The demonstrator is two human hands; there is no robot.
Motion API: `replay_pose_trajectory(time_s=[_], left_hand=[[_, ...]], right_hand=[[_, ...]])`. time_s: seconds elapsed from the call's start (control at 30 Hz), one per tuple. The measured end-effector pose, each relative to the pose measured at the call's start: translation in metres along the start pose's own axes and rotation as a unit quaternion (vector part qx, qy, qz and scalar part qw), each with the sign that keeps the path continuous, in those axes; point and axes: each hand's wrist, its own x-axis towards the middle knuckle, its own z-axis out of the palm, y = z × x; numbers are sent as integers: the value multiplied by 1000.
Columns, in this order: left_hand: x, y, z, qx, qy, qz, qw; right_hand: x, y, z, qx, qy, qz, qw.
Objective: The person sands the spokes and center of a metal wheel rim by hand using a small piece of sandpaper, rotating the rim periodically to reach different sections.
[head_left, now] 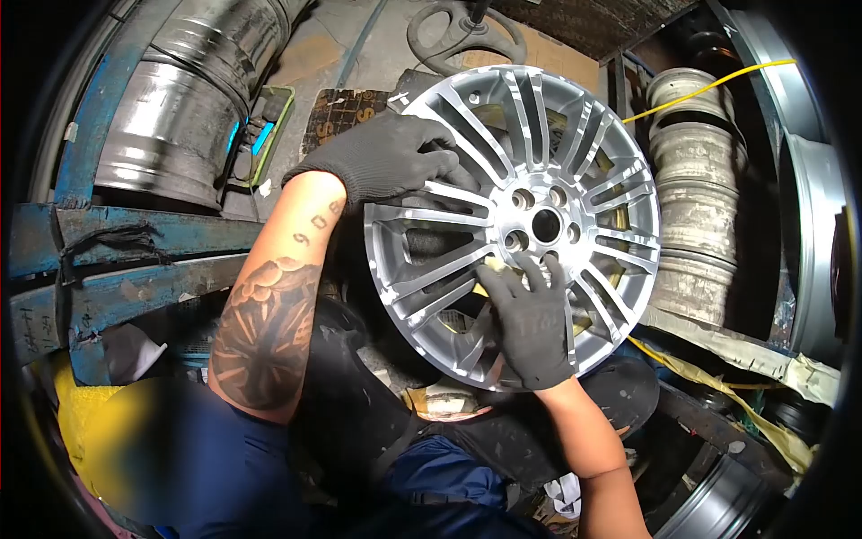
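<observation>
A silver multi-spoke alloy wheel (584, 190) faces up at a tilt in front of me. My left hand (395, 157), in a dark grey knit glove, grips the wheel at its upper left, fingers curled over the spokes. Some of those fingertips pass behind the spokes. My right hand (530, 328), gloved alike, lies over the lower spokes with bent fingertips by the hub. A small pale yellow piece (493, 263) shows at its index finger and thumb side; I cannot make out exactly what it is.
Stacked wheel rims (696, 202) stand on a rack at right, with a yellow hose (709, 88) above. Shiny metal barrels (166, 126) lie at upper left beside a blue metal frame (162, 247). A steering wheel (431, 40) is at the back.
</observation>
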Motion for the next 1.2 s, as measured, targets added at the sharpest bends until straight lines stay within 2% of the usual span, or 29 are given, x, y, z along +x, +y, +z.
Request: replay_pose_trajectory(time_s=[0.1, 0.13, 0.23, 0.37, 0.5, 0.53, 0.57, 0.63, 0.67, 0.77, 0.8, 0.9, 0.93, 1.03, 1.07, 1.17, 1.2], left_hand=[[-1, 9, -3, -53, -23, -58, 997], [-1, 7, -3, -36, -7, -40, 999], [1, 4, 0, -55, -23, -60, 996], [7, -5, 4, -33, -28, -43, 998], [6, 6, 1, -36, -66, -52, 996], [7, -5, 8, -25, -44, -34, 998], [9, -9, 11, -13, -17, -15, 1000], [10, -11, 11, -6, -8, -35, 999], [10, -8, 11, -1, -7, -46, 999], [6, 5, 4, -42, -64, -47, 996], [6, 1, 7, -5, -43, -27, 999], [11, -12, 11, 9, -31, -16, 999], [14, -7, 9, -14, -51, -73, 996], [11, 11, 3, -16, -62, -101, 993], [16, 0, 12, -4, -41, -73, 996], [19, -5, 18, 20, -21, -26, 999], [20, -3, 16, 5, -32, -56, 998]], right_hand=[[-8, -15, 18, 5, 34, -94, 995], [-8, -17, 18, 4, 34, -91, 995], [1, 3, 10, 2, 16, -1, 1000], [-11, -16, 23, 28, 35, -77, 996], [2, 5, 11, 9, 17, -6, 1000], [0, -4, 17, 18, 6, -24, 1000], [-4, -18, 28, 18, 44, -71, 996], [-8, -42, 37, 23, 60, -153, 986], [-6, -46, 38, 19, 60, -153, 986], [2, -25, 18, 58, 39, -64, 996], [2, -20, 16, 39, 15, -51, 998], [-8, -45, 43, 27, 53, -136, 989], [-12, -55, 41, -23, 40, -189, 981], [-5, -42, 38, 34, 52, -109, 992], [0, -39, 26, 18, 51, -68, 996], [-6, -57, 39, 20, 71, -153, 985], [-11, -66, 42, 4, 53, -181, 982]])
